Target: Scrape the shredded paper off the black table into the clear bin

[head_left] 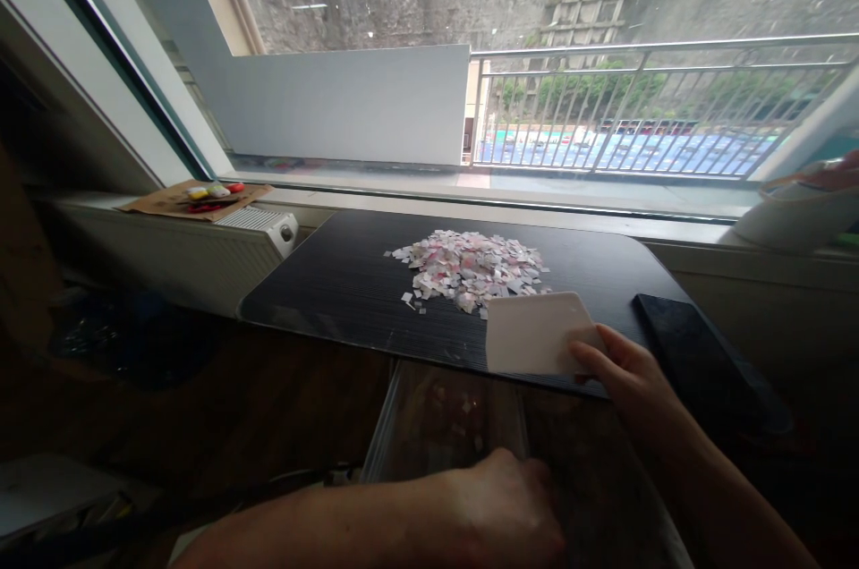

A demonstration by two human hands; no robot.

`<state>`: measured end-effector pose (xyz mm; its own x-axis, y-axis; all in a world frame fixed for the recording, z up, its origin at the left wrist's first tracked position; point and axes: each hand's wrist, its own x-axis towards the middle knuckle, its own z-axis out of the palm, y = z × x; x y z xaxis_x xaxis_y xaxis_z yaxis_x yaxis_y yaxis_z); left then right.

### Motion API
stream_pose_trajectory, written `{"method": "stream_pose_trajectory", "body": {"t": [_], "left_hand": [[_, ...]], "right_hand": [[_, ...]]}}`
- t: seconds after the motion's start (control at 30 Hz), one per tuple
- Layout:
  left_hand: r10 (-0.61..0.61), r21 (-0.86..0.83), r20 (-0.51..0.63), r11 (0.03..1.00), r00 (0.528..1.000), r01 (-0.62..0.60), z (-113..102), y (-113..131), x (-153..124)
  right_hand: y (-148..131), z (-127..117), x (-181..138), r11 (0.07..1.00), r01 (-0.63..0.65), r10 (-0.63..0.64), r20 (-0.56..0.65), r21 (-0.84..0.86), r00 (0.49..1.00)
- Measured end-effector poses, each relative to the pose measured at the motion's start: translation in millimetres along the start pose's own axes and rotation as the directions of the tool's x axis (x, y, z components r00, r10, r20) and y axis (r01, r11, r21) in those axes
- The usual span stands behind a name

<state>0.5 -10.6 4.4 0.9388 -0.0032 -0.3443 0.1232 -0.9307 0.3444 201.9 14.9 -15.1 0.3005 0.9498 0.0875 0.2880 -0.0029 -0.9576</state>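
Observation:
My right hand (614, 363) pinches the right side of a flat, pale scraper card (533, 334). The card stands tilted at the table's front edge. Just behind it spreads a heap of small white and pink paper-like flakes (470, 265) on the dark table (335, 283), with a few loose bits around it. Below the table edge is a clear plastic container or bag (429, 417) with some small bits inside. My left hand (506, 502) is closed in front of it, its fingers turned away, so what they grip is hidden.
A black phone (691, 345) lies at the table's right side. Left of the table stands a white radiator (201, 247), with cardboard (161, 199) and small coloured items on top. Behind is a large window with a railing (624, 108) outside. A white bag (798, 207) sits at far right.

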Motion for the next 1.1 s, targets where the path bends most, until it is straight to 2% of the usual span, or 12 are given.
{"method": "stream_pose_trajectory", "body": {"t": [0.13, 0.2, 0.27, 0.37, 0.47, 0.53, 0.63, 0.73, 0.83, 0.97, 1.03, 1.1], "left_hand": [[-0.017, 0.009, -0.004, 1.0, 1.0, 0.017, 4.0, -1.7, 1.9], [-0.03, 0.022, 0.012, 0.999, 0.999, 0.029, 5.9, -2.2, 2.7], [-0.041, 0.039, 0.028, 0.998, 0.999, 0.04, 7.9, -2.6, 2.8], [-0.068, 0.062, 0.04, 0.996, 0.997, 0.065, 13.4, -4.5, 2.0], [-0.066, 0.052, -0.027, 0.996, 0.997, 0.067, 24.3, -9.7, 1.9], [-0.053, 0.044, -0.085, 0.997, 0.995, 0.057, 34.4, -14.9, 3.3], [-0.019, 0.054, -0.181, 0.998, 0.983, 0.029, 49.9, -23.5, 6.2], [-0.01, 0.081, -0.236, 0.996, 0.972, 0.029, 59.8, -29.8, 5.7], [-0.015, 0.096, -0.231, 0.995, 0.973, 0.038, 62.4, -32.2, 2.0], [-0.037, 0.094, -0.186, 0.994, 0.982, 0.055, 62.8, -33.5, 0.6], [-0.038, 0.087, -0.179, 0.995, 0.983, 0.054, 63.1, -34.4, 1.5], [-0.046, 0.087, -0.168, 0.994, 0.985, 0.061, 62.2, -34.8, 1.9]], "right_hand": [[2.6, -16.9, 11.8, 0.999, -0.002, -0.007, -0.254, -0.034, 0.967], [4.1, -26.6, 18.1, 0.986, -0.064, 0.023, -0.264, -0.151, 0.964], [4.4, -37.1, 21.6, 0.929, -0.098, 0.012, -0.238, -0.356, 0.971], [4.7, -56.0, 21.1, 0.791, -0.034, -0.103, -0.188, -0.61, 0.977], [8.9, -77.0, 19.3, 0.689, -0.018, -0.235, -0.247, -0.724, 0.94], [13.6, -90.1, 19.2, 0.649, -0.061, -0.255, -0.292, -0.758, 0.922], [19.0, -108.3, 17.4, 0.701, -0.071, -0.204, -0.295, -0.71, 0.934], [19.6, -126.8, 9.6, 0.785, -0.09, -0.209, -0.398, -0.613, 0.893], [18.3, -140.9, -1.2, 0.805, -0.174, -0.16, -0.49, -0.567, 0.857], [15.9, -136.3, -12.4, 0.775, -0.261, -0.064, -0.483, -0.576, 0.873], [13.2, -120.1, -16.4, 0.755, -0.222, -0.107, -0.451, -0.616, 0.886], [9.5, -96.1, -18.8, 0.737, -0.124, -0.18, -0.369, -0.664, 0.912]]}}
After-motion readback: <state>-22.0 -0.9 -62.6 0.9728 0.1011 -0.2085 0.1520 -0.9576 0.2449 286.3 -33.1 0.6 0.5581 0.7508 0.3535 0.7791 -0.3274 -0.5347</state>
